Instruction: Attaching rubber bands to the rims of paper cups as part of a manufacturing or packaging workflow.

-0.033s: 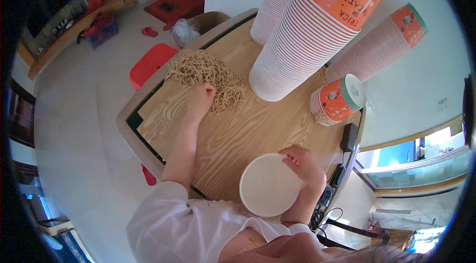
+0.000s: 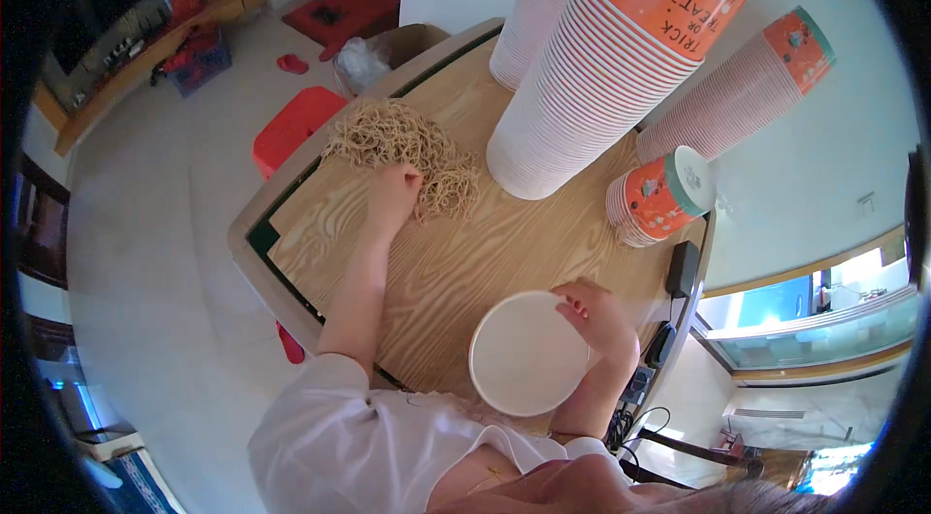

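Observation:
A loose, tangled heap of beige cords [image 2: 393, 131] lies on the wooden table toward the far left. At its near edge is my left hand [image 2: 396, 186], fingers pinched together against the cords; what sits between the fingertips is hidden. Close to my body, my right hand [image 2: 593, 312] grips the rim of a white paper bucket [image 2: 529, 355] at its upper right. The bucket's round mouth faces up toward me and its inside is plain white.
A tall stack of orange-and-white paper buckets [image 2: 592, 78] stands beyond the cords, with another stack [image 2: 747, 87] behind. A short stack [image 2: 655, 199] sits at the right, near a black power adapter [image 2: 685, 268]. A red stool [image 2: 296, 126] is past the left edge.
The white bucket's rim has risen slightly away from my body with my right hand. My left hand has barely moved.

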